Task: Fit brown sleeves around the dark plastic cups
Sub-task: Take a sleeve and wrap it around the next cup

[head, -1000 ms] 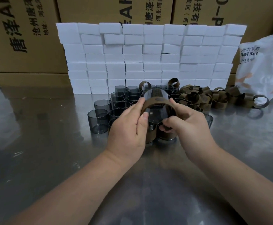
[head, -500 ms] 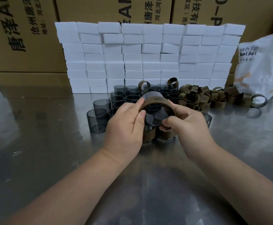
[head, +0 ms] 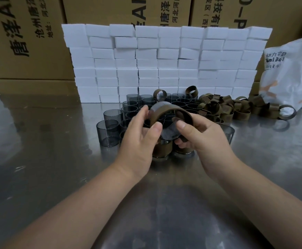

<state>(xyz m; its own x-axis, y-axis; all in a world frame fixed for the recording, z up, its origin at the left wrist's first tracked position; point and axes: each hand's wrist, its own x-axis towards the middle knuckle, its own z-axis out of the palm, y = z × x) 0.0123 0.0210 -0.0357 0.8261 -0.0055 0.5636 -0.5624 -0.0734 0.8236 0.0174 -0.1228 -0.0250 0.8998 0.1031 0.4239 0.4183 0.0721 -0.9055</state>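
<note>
Over steel table [head: 38, 159], left hand [head: 137, 141], right hand [head: 204, 137] grip sleeved cup [head: 168, 133].

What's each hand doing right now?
Left hand: holds the cup, sleeve around it.
Right hand: pinches that sleeve and cup.

Two bare forearms show above the steel table [head: 38, 159], uncovered from the table's near edge to the fingertips. Both are broad and smooth and narrow only a little toward the wrists, where faint creases cross. The left hand [head: 137, 141] and the right hand [head: 205, 139], over the table's middle, are bare too, with thick fingers. Each thumb shows a short, rounded, closely trimmed nail.
</note>
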